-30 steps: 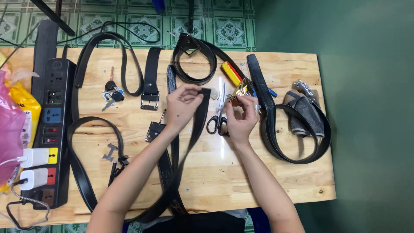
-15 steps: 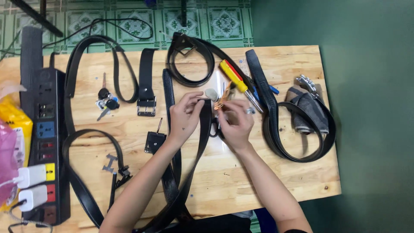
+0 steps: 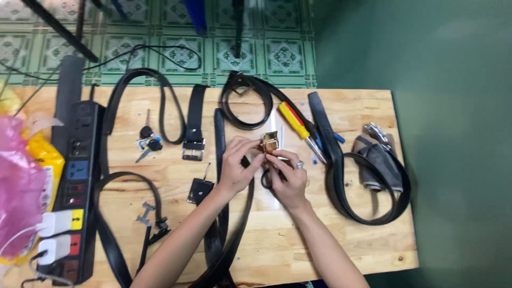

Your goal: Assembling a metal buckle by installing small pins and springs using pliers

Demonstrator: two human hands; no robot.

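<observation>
Centrally, both hands (image 3: pixel 264 168) pinch gold buckle (image 3: pixel 270 142); screwdriver (image 3: pixel 300 129), scissors (image 3: pixel 265 178) just beside.

Small gold-coloured metal buckle (image 3: pixel 270 142), tilted, above the table beside a black belt (image 3: pixel 241 213).

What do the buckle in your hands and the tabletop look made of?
Buckle: probably metal, gold-toned and shiny, catching light between both hands' fingers. Tabletop: light wood, pale, with visible grain and knots, smooth finish.
</observation>
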